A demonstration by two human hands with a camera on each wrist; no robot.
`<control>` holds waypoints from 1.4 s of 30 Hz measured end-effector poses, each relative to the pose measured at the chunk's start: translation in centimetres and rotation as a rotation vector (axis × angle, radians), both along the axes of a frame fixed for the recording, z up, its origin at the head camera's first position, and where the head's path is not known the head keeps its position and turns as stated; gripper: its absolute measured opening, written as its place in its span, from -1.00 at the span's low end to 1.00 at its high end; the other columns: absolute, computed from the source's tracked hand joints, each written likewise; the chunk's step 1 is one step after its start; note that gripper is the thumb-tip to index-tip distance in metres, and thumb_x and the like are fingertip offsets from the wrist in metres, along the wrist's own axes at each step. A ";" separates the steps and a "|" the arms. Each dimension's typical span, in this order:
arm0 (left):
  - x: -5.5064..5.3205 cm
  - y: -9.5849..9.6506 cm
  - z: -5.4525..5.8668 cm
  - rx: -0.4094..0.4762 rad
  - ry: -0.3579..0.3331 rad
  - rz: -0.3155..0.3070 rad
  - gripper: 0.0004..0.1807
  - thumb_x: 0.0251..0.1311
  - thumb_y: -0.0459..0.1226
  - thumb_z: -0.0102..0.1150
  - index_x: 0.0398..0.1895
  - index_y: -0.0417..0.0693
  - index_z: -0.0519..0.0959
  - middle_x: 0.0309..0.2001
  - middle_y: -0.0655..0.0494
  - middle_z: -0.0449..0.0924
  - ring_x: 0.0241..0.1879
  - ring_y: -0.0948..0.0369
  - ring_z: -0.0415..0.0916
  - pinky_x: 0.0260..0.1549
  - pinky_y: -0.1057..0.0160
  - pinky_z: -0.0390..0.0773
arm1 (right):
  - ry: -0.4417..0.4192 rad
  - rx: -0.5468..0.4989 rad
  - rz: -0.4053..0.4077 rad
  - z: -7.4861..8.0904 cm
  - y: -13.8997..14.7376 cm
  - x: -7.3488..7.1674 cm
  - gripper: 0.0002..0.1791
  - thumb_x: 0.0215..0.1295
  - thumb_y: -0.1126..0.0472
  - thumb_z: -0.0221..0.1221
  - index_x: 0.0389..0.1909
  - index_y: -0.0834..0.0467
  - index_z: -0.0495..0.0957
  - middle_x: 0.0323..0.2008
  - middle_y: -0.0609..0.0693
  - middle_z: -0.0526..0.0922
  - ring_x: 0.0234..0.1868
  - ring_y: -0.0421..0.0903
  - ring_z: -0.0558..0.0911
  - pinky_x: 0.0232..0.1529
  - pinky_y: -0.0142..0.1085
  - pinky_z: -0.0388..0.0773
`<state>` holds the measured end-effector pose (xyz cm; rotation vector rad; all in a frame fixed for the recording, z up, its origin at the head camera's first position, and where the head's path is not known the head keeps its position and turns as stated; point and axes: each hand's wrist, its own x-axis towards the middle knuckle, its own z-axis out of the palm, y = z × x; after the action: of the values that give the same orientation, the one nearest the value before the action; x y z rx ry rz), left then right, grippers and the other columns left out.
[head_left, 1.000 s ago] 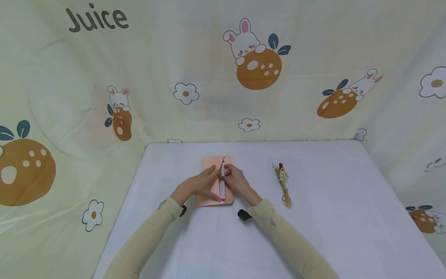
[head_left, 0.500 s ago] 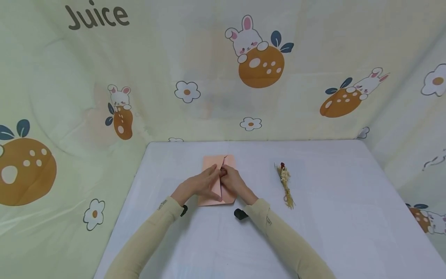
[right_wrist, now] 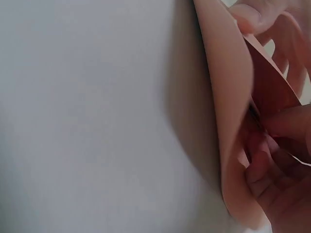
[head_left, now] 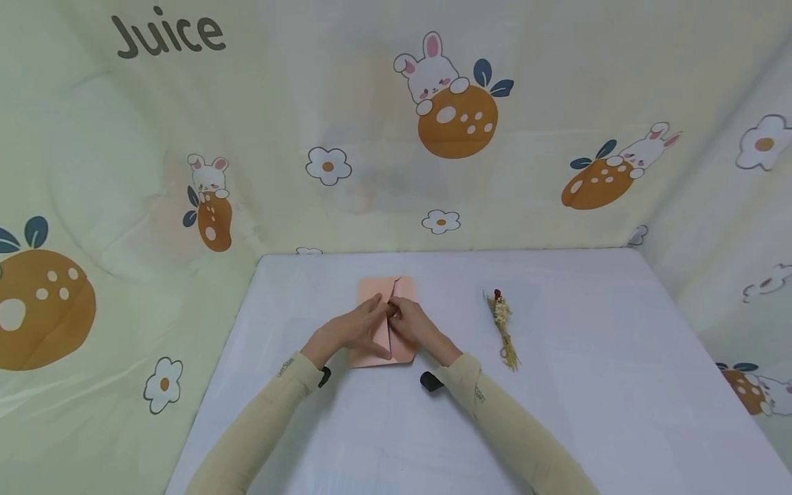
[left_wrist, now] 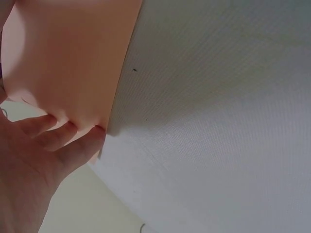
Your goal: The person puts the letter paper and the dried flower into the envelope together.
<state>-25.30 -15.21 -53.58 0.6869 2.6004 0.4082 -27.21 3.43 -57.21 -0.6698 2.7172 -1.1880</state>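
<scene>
A pink paper envelope [head_left: 371,287] lies on the white table, with a slit running lengthwise down its middle. My left hand [head_left: 355,328] rests across its left half, thumb and fingers spread towards the slit. In the left wrist view, left fingertips [left_wrist: 95,133] dent the paper. My right hand [head_left: 413,323] has curled fingers at the slit, gripping near its edge. The right wrist view shows the envelope [right_wrist: 228,82] bulging apart, its dark reddish inside exposed, with right fingers [right_wrist: 262,179] reaching in. What lies between those fingertips is hidden.
To the right of the hands lies a small dried flower bunch [head_left: 502,323] with a red bloom. A black wrist-worn device [head_left: 432,381] shows below the right wrist. Behind the table [head_left: 594,330] hangs a printed cloth [head_left: 365,75].
A second ago a white strip with red ends stood in the slit; now it is out of sight. My right fingers have moved slightly down and left into the slit. The left hand stays put.
</scene>
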 end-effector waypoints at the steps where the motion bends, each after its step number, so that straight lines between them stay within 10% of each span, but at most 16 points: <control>1: 0.0 0.1 0.0 0.000 -0.006 0.006 0.16 -0.01 0.32 0.39 0.57 0.24 -0.02 0.64 -0.13 -0.30 0.60 -0.07 -0.12 0.35 -0.20 0.34 | 0.021 0.010 0.012 0.1 0.2 0.1 -0.76 0.33 0.38 0.18 0.00 0.24 0.59 -0.18 0.09 0.66 -0.18 -0.05 0.59 -0.09 -0.18 0.57; 17: 0.3 0.2 0.1 -0.016 0.010 -0.013 0.02 -0.02 0.32 0.39 0.45 0.17 0.17 0.63 -0.19 -0.27 0.61 -0.11 -0.14 0.40 -0.20 0.26 | 0.175 0.258 0.007 2.8 6.0 2.6 -0.37 0.46 0.10 0.18 0.42 0.31 0.28 0.28 0.30 0.46 0.28 0.22 0.51 0.29 0.03 0.46; 42: 0.4 0.0 0.2 0.054 -0.015 -0.003 0.01 -0.02 0.25 0.45 0.42 0.17 0.16 0.64 -0.16 -0.28 0.60 -0.12 -0.14 0.35 -0.26 0.29 | 0.075 0.248 -0.379 2.5 18.0 3.4 -0.36 0.46 0.15 0.15 0.40 0.43 0.27 0.33 0.46 0.33 0.32 0.44 0.35 0.29 0.26 0.33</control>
<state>-24.86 -15.16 -53.37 0.7034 2.5820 0.4828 -23.83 21.38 -54.69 -0.1766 3.0767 -0.8693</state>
